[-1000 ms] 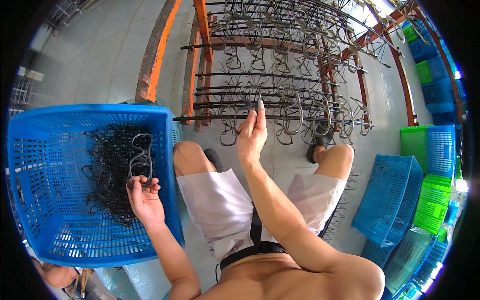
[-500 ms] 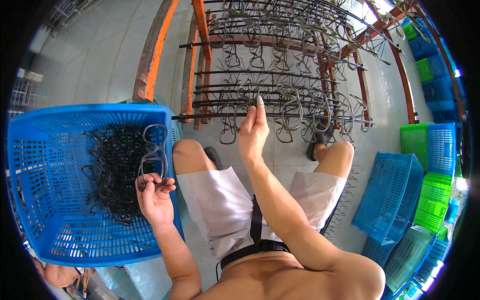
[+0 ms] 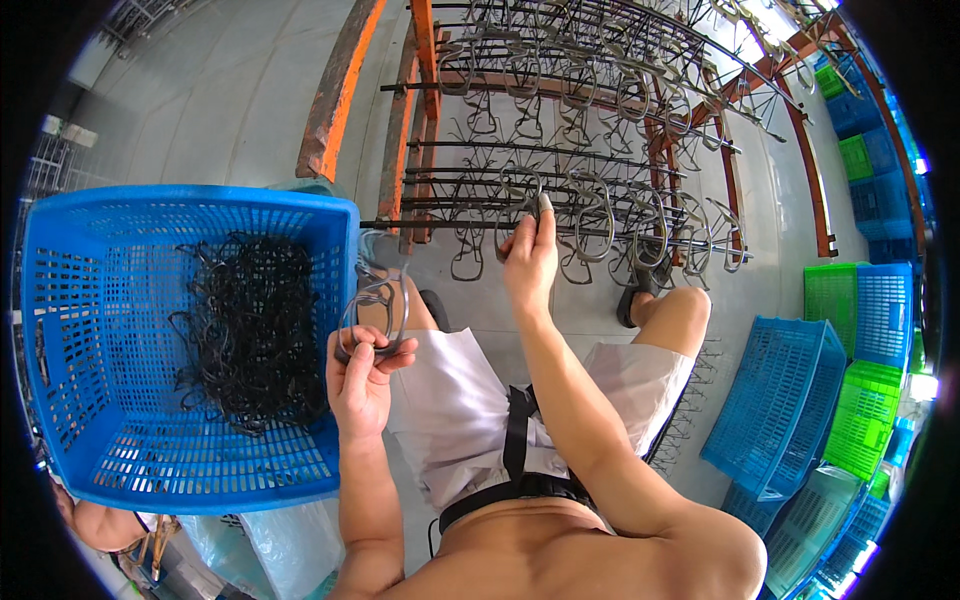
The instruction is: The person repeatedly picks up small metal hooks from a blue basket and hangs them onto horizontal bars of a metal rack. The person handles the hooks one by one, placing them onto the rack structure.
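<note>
My left hand (image 3: 364, 375) is closed on the lower part of a grey eyeglass frame (image 3: 402, 310), which stands up from my fingers beside the basket's right wall. Over the rack, my right hand (image 3: 530, 262) pinches an eyeglass frame (image 3: 521, 170) hanging at the near bar; its index finger points up, with a pale cover on the tip. More eyeglass frames (image 3: 595, 225) hang in a row to the right along that bar. A blue basket (image 3: 190, 200) at my left holds a tangled heap of dark eyeglass frames (image 3: 255, 335).
The rack has orange posts (image 3: 340, 95) and several black bars (image 3: 400, 224) full of frames. Blue crates (image 3: 765, 395) and green crates (image 3: 865, 415) are stacked at the right. Below the basket lies a clear plastic bag (image 3: 290, 550), with part of another person (image 3: 105, 520) nearby.
My left hand has carried its eyeglass frame rightward, from over the basket to just past its right wall. My right hand stays at the near bar. The whole view has shifted slightly.
</note>
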Tool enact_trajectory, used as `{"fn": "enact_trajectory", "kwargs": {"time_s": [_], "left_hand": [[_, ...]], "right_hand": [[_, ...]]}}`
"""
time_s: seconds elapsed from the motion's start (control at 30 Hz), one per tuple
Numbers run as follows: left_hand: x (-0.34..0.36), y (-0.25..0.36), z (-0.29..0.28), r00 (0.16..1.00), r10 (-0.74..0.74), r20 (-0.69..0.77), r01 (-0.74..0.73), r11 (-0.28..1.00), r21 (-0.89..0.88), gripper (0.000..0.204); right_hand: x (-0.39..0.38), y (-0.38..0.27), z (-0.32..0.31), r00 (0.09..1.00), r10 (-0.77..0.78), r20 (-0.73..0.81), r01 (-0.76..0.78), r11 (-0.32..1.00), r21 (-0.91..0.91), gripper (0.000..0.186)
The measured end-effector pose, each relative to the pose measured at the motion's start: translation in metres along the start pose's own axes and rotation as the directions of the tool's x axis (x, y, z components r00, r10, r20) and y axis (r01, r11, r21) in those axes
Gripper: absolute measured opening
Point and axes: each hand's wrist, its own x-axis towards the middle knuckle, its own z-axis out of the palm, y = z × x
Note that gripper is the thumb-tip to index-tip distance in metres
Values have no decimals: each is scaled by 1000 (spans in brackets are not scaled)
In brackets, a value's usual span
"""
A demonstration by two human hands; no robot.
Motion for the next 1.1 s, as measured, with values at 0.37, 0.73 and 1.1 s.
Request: {"fn": "enact_trajectory", "kwargs": {"time_s": [0.37,0.73,1.1], "left_hand": [[-6,-14,5,999,-31,-17,31,999,-23,18],[44,-39,14,914,405,15,-361,797,485,30],[117,-74,26,856,468,221,-333,171,927,62]], "right_hand": [[-69,-61,-6,870,-220,442,260,965,-31,40],[-42,-9,71,998,-3,-61,14,981,193,30],[-25,2,87,993,76,-87,-39,931,364,28]]}}
